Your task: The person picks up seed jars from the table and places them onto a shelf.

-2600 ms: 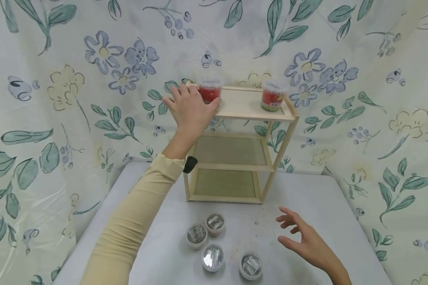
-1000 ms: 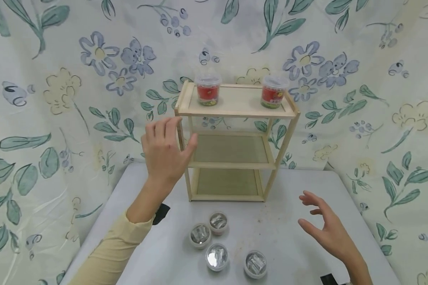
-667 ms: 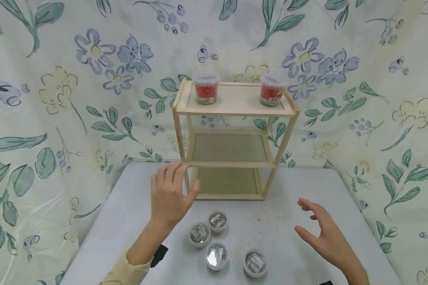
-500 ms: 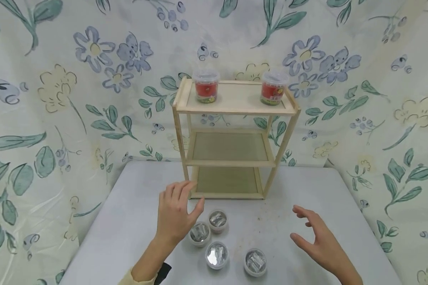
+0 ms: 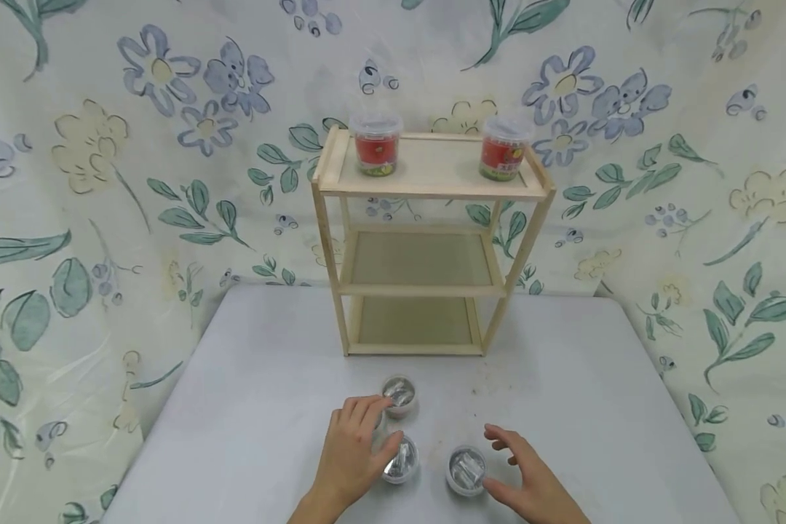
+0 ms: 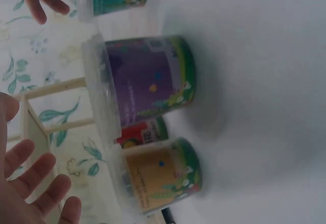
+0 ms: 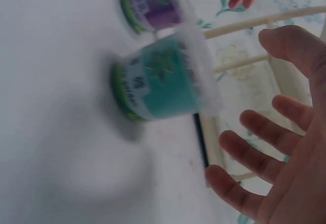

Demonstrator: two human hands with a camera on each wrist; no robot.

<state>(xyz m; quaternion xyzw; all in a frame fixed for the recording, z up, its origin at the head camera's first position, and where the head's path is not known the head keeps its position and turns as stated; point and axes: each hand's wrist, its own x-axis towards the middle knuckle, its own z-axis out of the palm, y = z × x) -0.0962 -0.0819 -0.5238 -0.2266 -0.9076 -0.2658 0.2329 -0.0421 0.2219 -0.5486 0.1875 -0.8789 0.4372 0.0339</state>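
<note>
My left hand, fingers loosely bent, is over the left-hand group of clear-lidded plastic tubs and holds none. It partly covers the purple-labelled tub and mostly hides the orange-labelled tub. Behind these stands a red-labelled tub. In the left wrist view the left fingers appear beside the lids. My right hand is spread to the right of a teal-labelled tub. A gap shows between its fingers and that tub in the right wrist view. All these tubs stand upright.
A three-tier wooden shelf stands at the back of the white table. On its top tier are two red-labelled tubs, one at the left and one at the right. A floral curtain hangs around the table.
My left hand has let go of the left tub on the shelf's top and come down to the table tubs. My right hand has moved left and down, close to the teal tub.
</note>
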